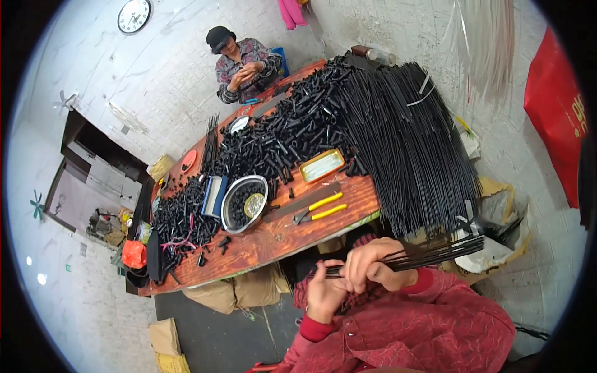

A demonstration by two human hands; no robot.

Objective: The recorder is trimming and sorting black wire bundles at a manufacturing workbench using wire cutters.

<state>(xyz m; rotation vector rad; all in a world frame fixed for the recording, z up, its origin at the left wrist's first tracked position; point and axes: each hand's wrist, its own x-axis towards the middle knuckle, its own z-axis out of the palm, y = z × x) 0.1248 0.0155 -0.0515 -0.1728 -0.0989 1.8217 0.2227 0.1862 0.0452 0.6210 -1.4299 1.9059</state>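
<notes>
Nearest the camera, the person's two hands met above a red-sleeved lap. The right hand was closed around a small bundle of thin black rods, too many and too tightly packed to count. The left hand sat just beside it, fingers curled about the bundle's near tip. The bundle's long axis ran from the left hand out past the right, rising slightly, and its far ends fanned apart beyond the right hand's knuckles.

Just past those fanned ends, one large heap of long black rods draped off the edge of the wooden table, hanging down toward the floor and lying close to the held bundle. Ahead of both hands, on the table's near part, lay one pair of yellow-handled pliers, one flat dark metal strip, one small rectangular tin tray and one round metal bowl holding short black pieces. Further out, a wide pile of short black tubes covered most of the tabletop.

At the table's far end one other person sat with both hands raised together. One round clock hung on the white wall beyond the left hand's side, and a red bag hung far out on the right hand's side.
</notes>
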